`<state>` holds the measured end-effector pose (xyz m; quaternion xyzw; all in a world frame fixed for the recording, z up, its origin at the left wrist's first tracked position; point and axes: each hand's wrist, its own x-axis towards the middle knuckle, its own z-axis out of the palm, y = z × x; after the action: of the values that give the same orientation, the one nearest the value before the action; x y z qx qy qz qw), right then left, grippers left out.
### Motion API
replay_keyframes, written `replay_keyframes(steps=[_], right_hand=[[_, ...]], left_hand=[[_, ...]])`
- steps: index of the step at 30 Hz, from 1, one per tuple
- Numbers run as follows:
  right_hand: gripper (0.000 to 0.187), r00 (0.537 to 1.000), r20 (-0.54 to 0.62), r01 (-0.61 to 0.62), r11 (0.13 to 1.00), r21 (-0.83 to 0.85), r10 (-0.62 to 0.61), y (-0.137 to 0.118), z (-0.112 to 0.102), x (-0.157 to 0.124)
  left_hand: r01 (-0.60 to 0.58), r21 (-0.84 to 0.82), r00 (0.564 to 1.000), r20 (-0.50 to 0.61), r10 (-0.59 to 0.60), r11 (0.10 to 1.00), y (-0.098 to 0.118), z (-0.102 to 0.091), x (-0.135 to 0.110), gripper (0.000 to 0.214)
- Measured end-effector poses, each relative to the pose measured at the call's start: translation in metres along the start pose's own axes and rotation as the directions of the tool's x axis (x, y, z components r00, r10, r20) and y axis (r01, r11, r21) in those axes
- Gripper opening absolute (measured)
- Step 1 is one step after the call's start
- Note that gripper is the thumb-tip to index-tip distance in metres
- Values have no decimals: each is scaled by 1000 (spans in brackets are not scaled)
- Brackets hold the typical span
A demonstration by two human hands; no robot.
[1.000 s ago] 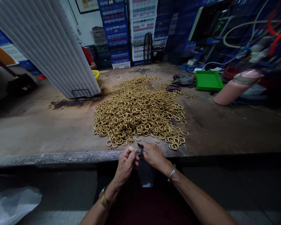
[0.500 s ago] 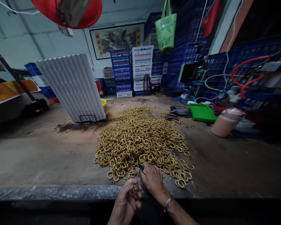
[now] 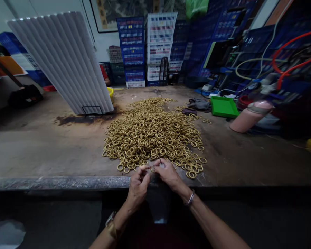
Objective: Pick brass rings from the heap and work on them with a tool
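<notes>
A big heap of brass rings (image 3: 151, 133) covers the middle of the worn workbench (image 3: 41, 152). At the bench's near edge my left hand (image 3: 138, 185) and my right hand (image 3: 168, 173) meet, both with fingers pinched together. Between their fingertips sits one brass ring (image 3: 152, 169), which both hands seem to pinch. A dark blade showed in my right hand earlier; I cannot make it out now. A watch is on my left wrist and a metal bangle on my right.
A white ribbed panel (image 3: 59, 62) leans at the back left, beside a yellow tub (image 3: 110, 92). A green tray (image 3: 224, 106), a pink flask (image 3: 250, 116) and grey rags (image 3: 198, 103) lie at the back right. Stacked crates (image 3: 145, 48) line the far wall. A person in red (image 3: 103, 74) is behind the panel.
My right hand pulled back from the heap's edge and met my left hand at the bench edge, a ring now between them. The view tipped up, then back down.
</notes>
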<state>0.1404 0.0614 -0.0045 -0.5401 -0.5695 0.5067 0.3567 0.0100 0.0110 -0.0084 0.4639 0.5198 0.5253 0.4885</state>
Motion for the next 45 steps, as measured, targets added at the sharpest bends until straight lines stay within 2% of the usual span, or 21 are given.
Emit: replay_keyframes(steps=[3,5,8,13,15,18,23,25,27,30,34,40,42,45], right_hand=[[13,981,127,-175,957,232,148,-3,0,-9],[16,965,182,-237,928,288,190,-2,1,-13],[20,973,157,-206,938,277,168,2,2,-16],[19,999,51,-4,997,80,0,1,2,-15],[19,999,27,19,999,27,-20,-3,2,-15],[19,1000,28,7,1000,-5,-6,-4,1,-16],[19,998,53,-44,998,34,42,6,0,-14],[19,1000,-7,0,998,-56,0,9,-2,-14],[18,992,-40,105,970,-221,-116,11,-3,-17],[17,966,84,258,869,-423,-246,11,-3,-23],[15,937,221,348,750,-562,-269,11,-2,-30],[20,933,268,357,694,-625,-239,12,0,-29],[20,946,257,323,666,-672,-199,11,1,-29],[23,975,179,220,609,-762,-128,9,-1,-27]], left_hand=[[-181,99,981,90,172,979,-5,0,1,23],[-201,93,974,123,189,975,-7,0,0,22],[-112,49,989,101,107,992,-4,2,-1,17],[29,-54,999,45,-27,998,8,3,-2,15],[111,-73,991,83,-105,991,10,3,-3,18],[256,-117,953,194,-231,959,9,1,-5,24],[347,-251,920,279,-276,903,5,1,-8,25],[351,-287,923,270,-276,891,5,1,-8,25],[337,-302,932,239,-272,892,5,1,-8,26],[306,-268,945,201,-258,913,5,2,-8,28],[260,-207,958,181,-225,943,5,2,-7,28],[189,-158,975,152,-165,969,4,0,-6,28],[182,-149,975,156,-159,972,3,-1,-7,28],[230,-166,962,186,-199,959,5,-2,-10,27]])
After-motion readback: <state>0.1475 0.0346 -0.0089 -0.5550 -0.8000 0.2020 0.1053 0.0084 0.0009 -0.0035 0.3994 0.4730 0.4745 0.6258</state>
